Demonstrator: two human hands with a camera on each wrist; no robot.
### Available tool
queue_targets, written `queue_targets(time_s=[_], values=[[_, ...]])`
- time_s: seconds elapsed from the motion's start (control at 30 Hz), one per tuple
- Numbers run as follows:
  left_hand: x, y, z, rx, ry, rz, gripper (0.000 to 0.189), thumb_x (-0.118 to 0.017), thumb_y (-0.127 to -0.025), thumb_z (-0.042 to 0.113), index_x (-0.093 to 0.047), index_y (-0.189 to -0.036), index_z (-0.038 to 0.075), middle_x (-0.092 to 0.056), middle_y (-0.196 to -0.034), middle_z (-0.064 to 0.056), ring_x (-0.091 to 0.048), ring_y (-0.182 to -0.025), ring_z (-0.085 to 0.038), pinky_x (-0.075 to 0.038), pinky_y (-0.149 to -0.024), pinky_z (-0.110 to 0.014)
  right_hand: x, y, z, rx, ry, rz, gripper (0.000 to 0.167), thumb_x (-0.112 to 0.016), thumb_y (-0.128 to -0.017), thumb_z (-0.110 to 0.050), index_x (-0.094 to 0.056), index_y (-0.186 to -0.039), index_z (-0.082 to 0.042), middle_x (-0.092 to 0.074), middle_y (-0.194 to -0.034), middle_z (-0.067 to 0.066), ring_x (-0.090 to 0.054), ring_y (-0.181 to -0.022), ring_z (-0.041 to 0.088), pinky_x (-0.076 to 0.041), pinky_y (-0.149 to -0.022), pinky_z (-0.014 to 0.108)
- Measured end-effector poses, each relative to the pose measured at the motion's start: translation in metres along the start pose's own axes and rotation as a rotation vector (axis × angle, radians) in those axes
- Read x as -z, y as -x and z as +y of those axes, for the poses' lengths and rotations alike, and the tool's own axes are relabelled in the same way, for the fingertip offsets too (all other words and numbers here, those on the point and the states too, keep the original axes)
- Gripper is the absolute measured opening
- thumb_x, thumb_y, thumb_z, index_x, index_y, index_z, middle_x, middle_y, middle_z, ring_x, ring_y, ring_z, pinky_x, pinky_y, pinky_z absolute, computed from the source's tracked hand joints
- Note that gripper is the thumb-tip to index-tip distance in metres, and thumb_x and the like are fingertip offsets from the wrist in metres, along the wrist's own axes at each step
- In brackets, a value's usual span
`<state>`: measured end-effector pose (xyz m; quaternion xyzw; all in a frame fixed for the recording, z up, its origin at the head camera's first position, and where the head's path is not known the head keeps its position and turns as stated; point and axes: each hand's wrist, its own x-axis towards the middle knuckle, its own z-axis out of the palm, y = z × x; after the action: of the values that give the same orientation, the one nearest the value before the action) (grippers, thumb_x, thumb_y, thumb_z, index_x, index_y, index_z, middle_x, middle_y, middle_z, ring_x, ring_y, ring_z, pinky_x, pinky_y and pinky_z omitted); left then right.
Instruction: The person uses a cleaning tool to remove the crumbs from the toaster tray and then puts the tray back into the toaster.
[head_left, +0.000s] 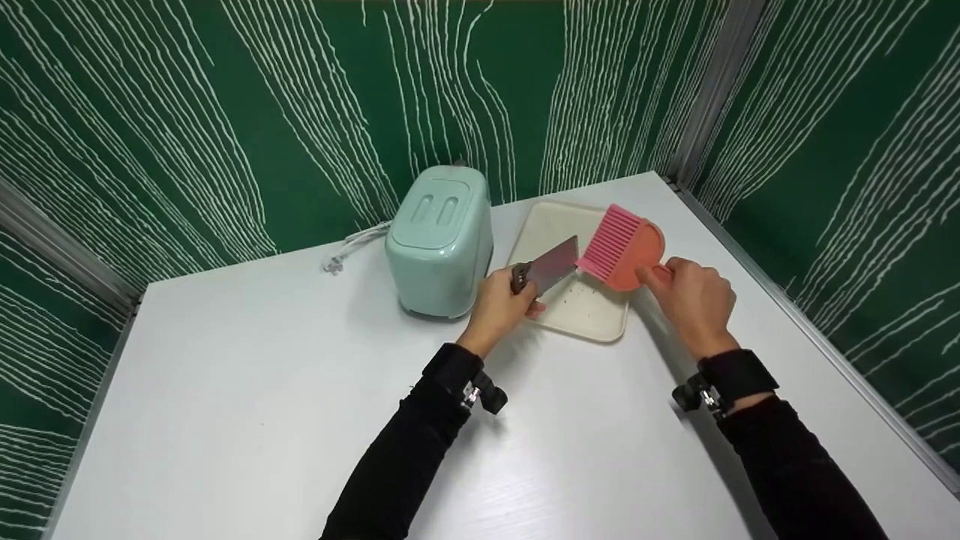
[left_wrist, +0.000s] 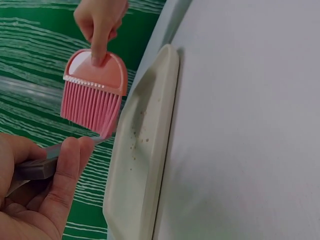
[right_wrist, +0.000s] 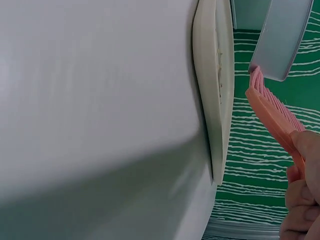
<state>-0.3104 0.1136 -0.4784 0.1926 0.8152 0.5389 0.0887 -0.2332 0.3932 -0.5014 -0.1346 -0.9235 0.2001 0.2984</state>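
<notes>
My left hand (head_left: 501, 301) holds a cleaver (head_left: 553, 265) by its dark handle, with its broad, square-ended metal blade pointing right over the cream tray (head_left: 559, 212). A coral brush (head_left: 636, 253) with pink bristles is pinched in my right hand (head_left: 694, 300) by its short handle. In the right wrist view, the bristle corner of the brush (right_wrist: 272, 117) meets the end of the cleaver blade (right_wrist: 282, 40). Small brown crumbs (left_wrist: 134, 134) lie scattered on the tray below both tools. Much of the cleaver's handle is hidden in my left palm.
A mint-green toaster (head_left: 442, 240) with a closed top stands left of the tray, close to my left hand. Its white cord and plug (head_left: 334, 264) lie behind it on the white table (head_left: 285, 390). Green panels with white streaks (head_left: 300, 112) rise along the table's back and sides.
</notes>
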Motion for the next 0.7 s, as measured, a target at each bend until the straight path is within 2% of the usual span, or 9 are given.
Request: queue_targets(time_s=[0.17, 0.27, 0.37, 0.5, 0.6, 0.7], values=[[-0.001, 0.0, 0.0, -0.007, -0.035, 0.015, 0.013, -0.061, -0.105, 0.007, -0.072, -0.104, 0.0, -0.081, -0.091, -0.017, -0.081, -0.074, -0.017, -0.06, -0.061, -0.019, 0.008, 0.001, 0.008, -0.005, -0.005, -0.001, 0.057, -0.077, -0.098, -0.048, -0.05, -0.061, -0.014, -0.044, -0.053, 0.003, -0.049, -0.052, 0.03, -0.025, -0.047, 0.036], [-0.001, -0.001, -0.001, -0.019, -0.04, 0.023, 0.013, -0.062, -0.105, 0.009, -0.072, -0.105, 0.001, -0.081, -0.086, -0.015, -0.08, -0.072, -0.017, -0.059, -0.06, -0.018, 0.017, 0.003, 0.011, -0.013, -0.047, -0.055, 0.058, -0.076, -0.097, -0.05, -0.048, -0.06, -0.015, -0.042, -0.053, 0.0, -0.045, -0.052, 0.026, -0.024, -0.048, 0.035], [-0.001, -0.001, -0.001, -0.031, -0.01, 0.021, 0.015, -0.064, -0.108, 0.012, -0.072, -0.111, 0.0, -0.081, -0.087, -0.017, -0.081, -0.074, -0.021, -0.062, -0.064, -0.021, 0.028, 0.005, 0.011, -0.05, -0.106, -0.192, 0.061, -0.073, -0.097, -0.054, -0.043, -0.059, -0.017, -0.038, -0.054, -0.004, -0.039, -0.054, 0.02, -0.024, -0.05, 0.033], [-0.001, -0.001, -0.004, -0.032, 0.025, 0.02, 0.022, -0.065, -0.109, 0.02, -0.07, -0.11, -0.001, -0.081, -0.092, -0.021, -0.082, -0.082, -0.031, -0.066, -0.07, -0.028, 0.04, 0.009, 0.009, -0.134, -0.198, -0.446, 0.065, -0.069, -0.097, -0.063, -0.039, -0.061, -0.018, -0.032, -0.058, -0.008, -0.034, -0.057, 0.014, -0.026, -0.053, 0.031], [-0.001, -0.001, -0.004, -0.022, 0.014, 0.026, 0.025, -0.064, -0.11, 0.025, -0.071, -0.11, 0.001, -0.082, -0.094, -0.019, -0.083, -0.084, -0.031, -0.066, -0.072, -0.029, 0.044, 0.013, 0.003, -0.136, -0.249, -0.589, 0.064, -0.069, -0.098, -0.063, -0.041, -0.062, -0.019, -0.031, -0.059, -0.009, -0.034, -0.059, 0.012, -0.027, -0.055, 0.029], [-0.002, -0.002, -0.003, -0.014, 0.008, 0.024, 0.027, -0.063, -0.111, 0.027, -0.071, -0.112, 0.002, -0.082, -0.097, -0.018, -0.083, -0.084, -0.027, -0.066, -0.072, -0.027, 0.046, 0.016, -0.008, -0.084, -0.268, -0.67, 0.061, -0.071, -0.099, -0.059, -0.042, -0.062, -0.02, -0.03, -0.059, -0.009, -0.033, -0.061, 0.011, -0.025, -0.057, 0.027]])
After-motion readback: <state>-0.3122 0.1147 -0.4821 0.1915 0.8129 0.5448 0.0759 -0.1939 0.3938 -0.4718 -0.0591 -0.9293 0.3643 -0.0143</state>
